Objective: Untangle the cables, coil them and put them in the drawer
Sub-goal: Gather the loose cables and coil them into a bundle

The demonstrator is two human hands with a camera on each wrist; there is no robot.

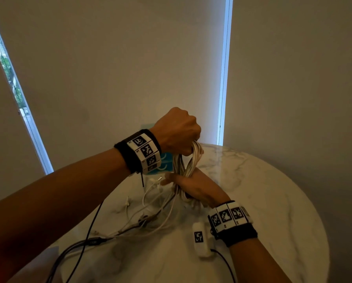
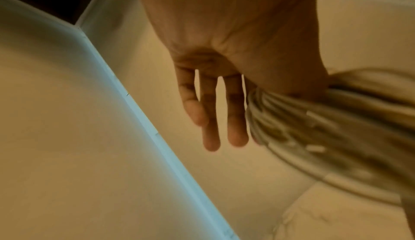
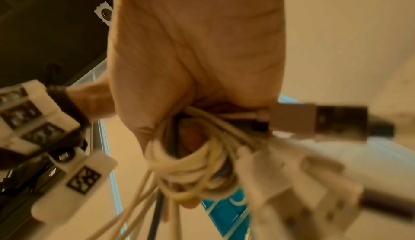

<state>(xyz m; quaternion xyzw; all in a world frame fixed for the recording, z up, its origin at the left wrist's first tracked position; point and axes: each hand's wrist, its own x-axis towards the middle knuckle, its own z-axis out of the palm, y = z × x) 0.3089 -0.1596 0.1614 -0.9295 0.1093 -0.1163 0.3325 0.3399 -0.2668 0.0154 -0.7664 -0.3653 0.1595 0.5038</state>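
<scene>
A bundle of white cable loops [image 1: 188, 162] hangs upright above the round marble table [image 1: 262, 190]. My left hand [image 1: 188, 147] grips its top from above; in the left wrist view the loops [image 2: 314, 133] sit between thumb and forefinger while the other fingers [image 2: 233, 119] stay straight. My right hand [image 1: 181, 183] holds the bundle's lower part, and the cable coils [image 3: 191, 164] wrap around its fingers, with blurred USB plugs [image 3: 314, 119] beside them. Loose white and grey cables [image 1: 148, 213] trail from the bundle across the table. A blue drawer [image 1: 167, 160] stands behind, mostly hidden by my left wrist.
Pale roller blinds [image 1: 130, 68] hang close behind the table, with bright window slits at the left and centre. A dark cable [image 1: 89, 242] runs off the table's front left edge. The table's right half [image 1: 273, 211] is bare marble.
</scene>
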